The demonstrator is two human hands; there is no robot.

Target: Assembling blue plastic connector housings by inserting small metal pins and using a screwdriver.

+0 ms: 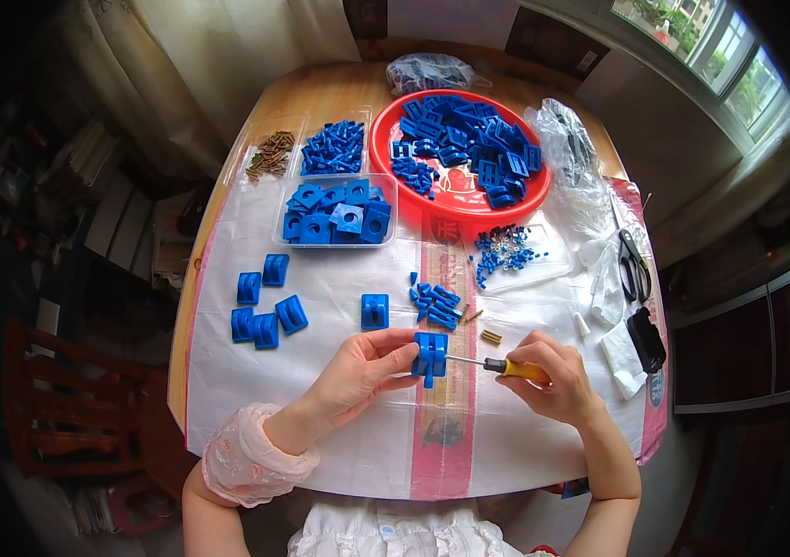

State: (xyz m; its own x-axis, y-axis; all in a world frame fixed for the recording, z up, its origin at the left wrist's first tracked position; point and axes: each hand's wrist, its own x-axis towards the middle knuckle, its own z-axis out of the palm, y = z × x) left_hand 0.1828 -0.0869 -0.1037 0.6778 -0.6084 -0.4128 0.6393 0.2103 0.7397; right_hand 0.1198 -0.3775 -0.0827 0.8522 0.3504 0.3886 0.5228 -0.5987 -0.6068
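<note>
Between the thumb and fingers of my left hand (358, 371) is a blue plastic part (431, 356), held up over the table's near middle. My right hand (551, 379) grips a screwdriver (523, 370) with a yellow and black handle. Its thin metal shaft points left, and the tip meets the right side of the blue part; whether it sits on a screw is too small to tell. Just beyond the hands lie a similar blue part (375, 312), a loose pile of small blue pieces (437, 306) and a few brass-coloured pins (491, 337).
Several finished-looking blue parts (266, 330) stand at the left. Farther back are a clear box of square blue plates (386, 239), a box of small blue pieces (332, 148), brown screws (271, 155) and a red basin (379, 139). Black scissors (634, 266) lie at the right.
</note>
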